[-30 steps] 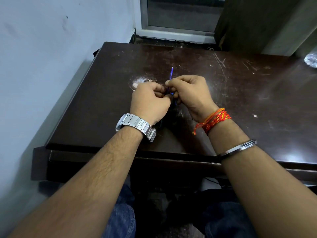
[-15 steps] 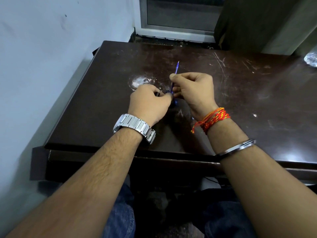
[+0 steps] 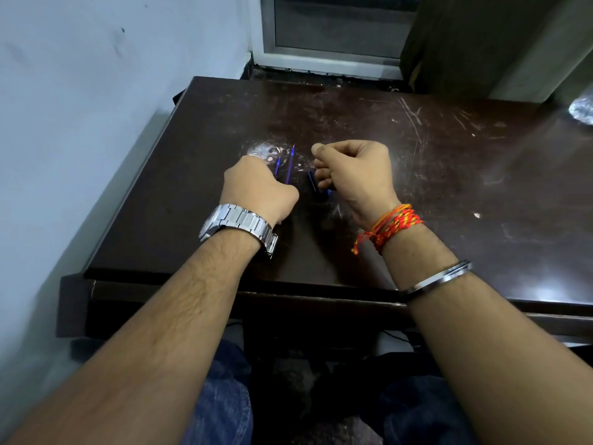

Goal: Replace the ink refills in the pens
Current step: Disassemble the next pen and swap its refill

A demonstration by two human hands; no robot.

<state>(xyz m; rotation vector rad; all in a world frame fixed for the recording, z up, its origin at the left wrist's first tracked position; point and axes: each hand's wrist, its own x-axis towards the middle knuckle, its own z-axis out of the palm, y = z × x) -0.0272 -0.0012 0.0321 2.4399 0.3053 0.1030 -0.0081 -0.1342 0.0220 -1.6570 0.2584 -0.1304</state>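
My left hand (image 3: 256, 187), with a steel watch on the wrist, is closed low over the dark table (image 3: 449, 175). Two thin blue ink refills stick out beyond its knuckles, a long refill (image 3: 290, 163) and a shorter refill (image 3: 277, 166) to its left. Their lower ends are hidden behind the hand. My right hand (image 3: 356, 175), with red threads on the wrist, is a short gap to the right. Its fingers pinch a dark blue pen barrel (image 3: 313, 183), whose lower end shows under the fingers.
The scratched brown table stands against a pale wall (image 3: 80, 107) on the left and a window frame (image 3: 330, 59) behind. A crumpled clear wrapper (image 3: 582, 109) lies at the far right edge. My knees in jeans are below the front edge.
The hands have come apart. My right hand moved right with the pen barrel, leaving the long blue refill by my left hand, which dropped toward the table.
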